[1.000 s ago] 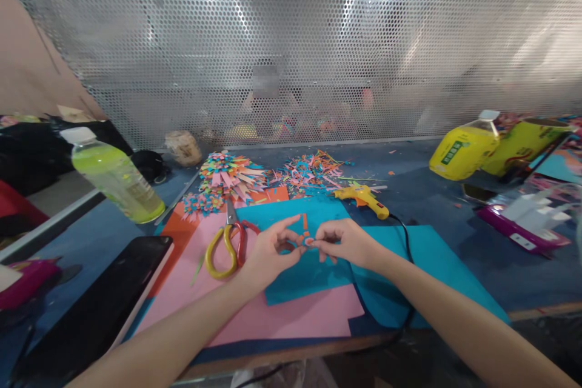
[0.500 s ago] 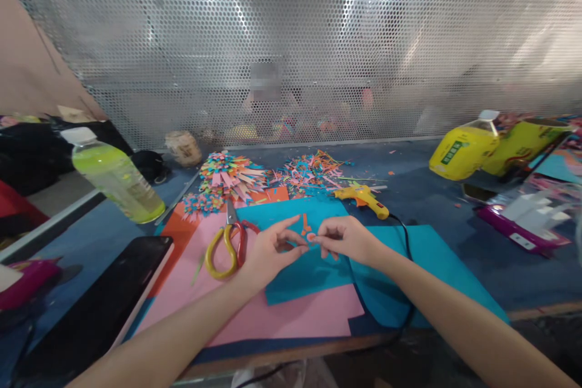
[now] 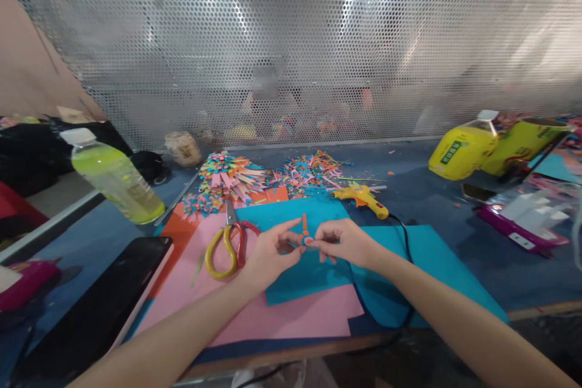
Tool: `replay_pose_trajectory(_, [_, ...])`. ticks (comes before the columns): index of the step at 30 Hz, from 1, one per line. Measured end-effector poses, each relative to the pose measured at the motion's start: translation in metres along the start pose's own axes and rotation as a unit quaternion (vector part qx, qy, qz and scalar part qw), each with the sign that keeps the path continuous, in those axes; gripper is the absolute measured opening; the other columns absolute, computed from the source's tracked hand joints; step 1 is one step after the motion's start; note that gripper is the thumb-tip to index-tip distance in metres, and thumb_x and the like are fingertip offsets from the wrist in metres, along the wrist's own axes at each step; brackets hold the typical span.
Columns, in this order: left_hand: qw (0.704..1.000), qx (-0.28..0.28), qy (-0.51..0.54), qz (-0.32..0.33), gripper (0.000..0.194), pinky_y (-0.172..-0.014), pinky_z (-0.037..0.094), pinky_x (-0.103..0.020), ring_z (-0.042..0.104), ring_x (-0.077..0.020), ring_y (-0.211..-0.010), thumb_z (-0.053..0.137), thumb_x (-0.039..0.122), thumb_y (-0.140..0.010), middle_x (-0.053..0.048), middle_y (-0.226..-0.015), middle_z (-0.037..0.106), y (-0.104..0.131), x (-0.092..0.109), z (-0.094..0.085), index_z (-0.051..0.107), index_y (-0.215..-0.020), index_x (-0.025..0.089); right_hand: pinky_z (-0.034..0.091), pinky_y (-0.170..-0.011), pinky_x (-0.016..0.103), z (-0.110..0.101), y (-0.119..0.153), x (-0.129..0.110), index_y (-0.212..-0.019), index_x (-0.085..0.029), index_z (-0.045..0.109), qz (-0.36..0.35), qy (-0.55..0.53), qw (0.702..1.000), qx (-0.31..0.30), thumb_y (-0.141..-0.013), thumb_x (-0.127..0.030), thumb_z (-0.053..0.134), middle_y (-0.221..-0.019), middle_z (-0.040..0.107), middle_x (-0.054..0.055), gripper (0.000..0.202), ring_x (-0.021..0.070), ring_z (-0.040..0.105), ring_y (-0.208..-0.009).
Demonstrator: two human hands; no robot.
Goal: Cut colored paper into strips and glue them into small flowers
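A small round orange-and-pink paper piece (image 3: pixel 308 242) is between my fingertips, over a blue paper sheet (image 3: pixel 300 288). My right hand (image 3: pixel 343 240) pinches it from the right with thumb and forefinger. From the left, the thumb and a curled finger of my left hand (image 3: pixel 274 250) close on its edge, while the forefinger stretches out above. An orange paper strip (image 3: pixel 305 223) stands just behind the piece; whether the two are joined I cannot tell. Scissors (image 3: pixel 221 253) with yellow and red handles lie left of my left hand.
Beyond my hands lie a yellow glue gun (image 3: pixel 362 197) with a black cord, a heap of paper strips (image 3: pixel 313 170) and a bundle of strips (image 3: pixel 231 174). A phone (image 3: pixel 95 309) and a bottle (image 3: pixel 116 176) are at left, another bottle (image 3: pixel 464 148) at right. A perforated metal screen (image 3: pixel 182 42) stands behind.
The round paper piece has shifted slightly down and left, and my left fingertips have come together with it. My right hand has moved slightly left with it.
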State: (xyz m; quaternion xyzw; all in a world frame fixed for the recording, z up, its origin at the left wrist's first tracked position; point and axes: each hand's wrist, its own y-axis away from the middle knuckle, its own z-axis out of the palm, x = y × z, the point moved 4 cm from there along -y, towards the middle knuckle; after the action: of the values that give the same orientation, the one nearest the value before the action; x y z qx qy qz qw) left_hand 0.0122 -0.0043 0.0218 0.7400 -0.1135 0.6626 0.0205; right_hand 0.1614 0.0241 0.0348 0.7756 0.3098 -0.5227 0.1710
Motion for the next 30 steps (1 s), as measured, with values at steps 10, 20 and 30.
replay_pose_trajectory(10, [1.000, 0.006, 0.003, -0.005, 0.057, -0.063, 0.047, -0.025, 0.059, -0.0136, -0.068, 0.064, 0.021, -0.065, -0.002, -0.076, 0.064, 0.0005, 0.0010, -0.0009, 0.048, -0.120, 0.015, 0.037, -0.042, 0.018, -0.0017, -0.0002, -0.0009, -0.067, -0.014, 0.053, 0.003, -0.009, 1.000, 0.008, -0.077, -0.043, 0.053, -0.055, 0.059, 0.001, 0.030, 0.0053, 0.046, -0.039])
replay_pose_trajectory(20, [1.000, 0.004, -0.016, -0.009, 0.056, -0.064, 0.047, -0.025, 0.057, -0.0122, -0.065, 0.063, 0.022, -0.067, -0.002, -0.074, 0.064, 0.0016, 0.0001, -0.0002, 0.049, -0.120, 0.014, 0.038, -0.042, 0.018, 0.0003, 0.0001, 0.0004, -0.066, -0.015, 0.053, -0.002, 0.009, 1.000, -0.001, -0.078, -0.043, 0.052, -0.056, 0.060, 0.001, 0.031, 0.0059, 0.047, -0.040])
replay_pose_trajectory(30, [1.000, 0.008, -0.015, -0.014, 0.056, -0.062, 0.048, -0.025, 0.058, -0.0119, -0.061, 0.064, 0.021, -0.065, -0.003, -0.075, 0.068, 0.0010, 0.0017, -0.0008, 0.052, -0.119, 0.012, 0.038, -0.042, 0.017, 0.0012, 0.0004, 0.0010, -0.068, -0.015, 0.054, -0.002, 0.014, 1.000, -0.008, -0.079, -0.042, 0.050, -0.056, 0.061, 0.001, 0.030, 0.0055, 0.047, -0.040])
